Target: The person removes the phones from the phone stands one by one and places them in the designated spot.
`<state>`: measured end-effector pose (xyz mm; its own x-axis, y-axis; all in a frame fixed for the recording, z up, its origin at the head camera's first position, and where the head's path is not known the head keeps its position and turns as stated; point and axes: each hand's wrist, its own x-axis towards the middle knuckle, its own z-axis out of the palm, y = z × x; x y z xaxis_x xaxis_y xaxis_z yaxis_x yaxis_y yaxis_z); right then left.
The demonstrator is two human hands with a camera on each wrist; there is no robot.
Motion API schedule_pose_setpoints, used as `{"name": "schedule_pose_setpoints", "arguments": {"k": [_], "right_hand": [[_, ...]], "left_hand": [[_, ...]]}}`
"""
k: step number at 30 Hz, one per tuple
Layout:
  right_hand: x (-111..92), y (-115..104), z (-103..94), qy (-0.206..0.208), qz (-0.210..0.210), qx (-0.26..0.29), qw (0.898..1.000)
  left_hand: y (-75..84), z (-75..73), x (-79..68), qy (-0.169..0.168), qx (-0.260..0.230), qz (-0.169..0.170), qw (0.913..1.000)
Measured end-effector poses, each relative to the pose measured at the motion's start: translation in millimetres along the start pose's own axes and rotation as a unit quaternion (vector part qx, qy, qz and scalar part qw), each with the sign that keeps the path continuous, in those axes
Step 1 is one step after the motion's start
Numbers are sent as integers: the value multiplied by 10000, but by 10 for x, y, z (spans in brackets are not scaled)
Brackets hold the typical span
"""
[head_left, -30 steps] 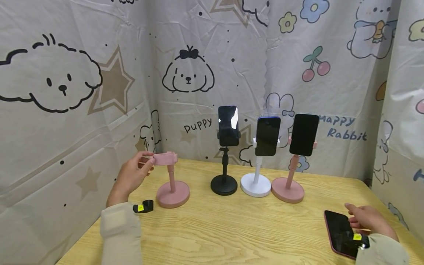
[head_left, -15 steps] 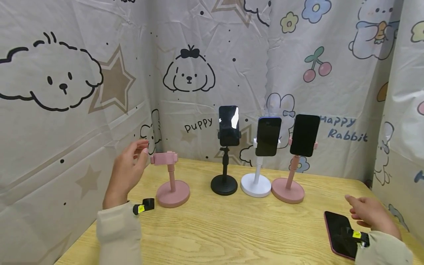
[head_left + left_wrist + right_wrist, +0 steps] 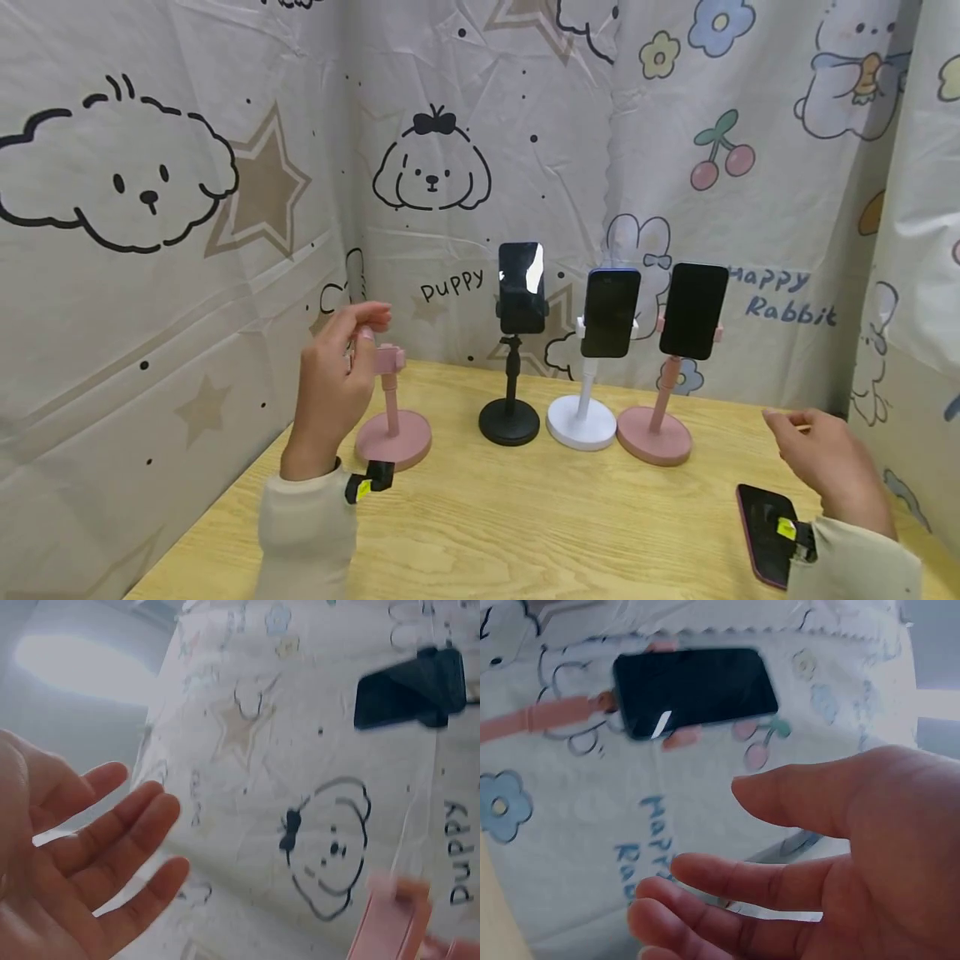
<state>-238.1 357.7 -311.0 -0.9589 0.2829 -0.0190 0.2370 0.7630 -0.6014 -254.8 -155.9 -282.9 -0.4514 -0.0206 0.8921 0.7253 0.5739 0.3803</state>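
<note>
Beige sleeves (image 3: 307,533) lead to two bare hands. The left hand (image 3: 333,379) is raised, its fingers gently curved and slightly apart in a loose grip that holds nothing. Just beyond it stands the left pink stand (image 3: 395,437), upright on its round base; the fingers partly hide its pink holder (image 3: 390,360) in the head view, while the left wrist view shows a gap between them. The right hand (image 3: 828,458) is likewise unloaded, thumb set well apart from softly bent fingers.

Near the right hand, a pink-edged phone (image 3: 765,518) lies on the wooden table (image 3: 525,533), dark screen up, partly hidden by the right wrist camera (image 3: 804,542).

Farther back, three stands form a row. A black stand (image 3: 508,422) carries an upright phone (image 3: 517,292) with a bright reflection. Right of it, a white stand (image 3: 581,425) holds a dark, slightly tilted phone (image 3: 611,312). Just beside that, the right pink stand (image 3: 654,437) bears a black-screened phone (image 3: 694,310), also leaning slightly. Behind everything hangs pale cloth (image 3: 465,229) printed with puppies, stars, flowers and cherries.
</note>
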Motion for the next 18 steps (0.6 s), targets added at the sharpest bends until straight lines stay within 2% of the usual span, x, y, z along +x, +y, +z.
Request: {"name": "schedule_pose_setpoints", "arguments": {"k": [5, 10, 15, 17, 18], "right_hand": [[-221, -390, 117, 859, -257, 178, 9958], [-422, -792, 362, 1409, -1009, 302, 9844], [-576, -1115, 569, 1796, -2207, 426, 9577], [-622, -1222, 625, 1882, -2530, 511, 9476], [-638, -1267, 642, 1855, -2607, 568, 9457]], "left_hand": [[130, 185, 4, -93, -364, 302, 9988], [215, 406, -21, -502, -600, 320, 9964], [231, 568, -18, -584, -841, 259, 9944], [222, 615, -5, -537, -960, 229, 9937], [216, 636, 1, -516, -1013, 199, 9933]]}}
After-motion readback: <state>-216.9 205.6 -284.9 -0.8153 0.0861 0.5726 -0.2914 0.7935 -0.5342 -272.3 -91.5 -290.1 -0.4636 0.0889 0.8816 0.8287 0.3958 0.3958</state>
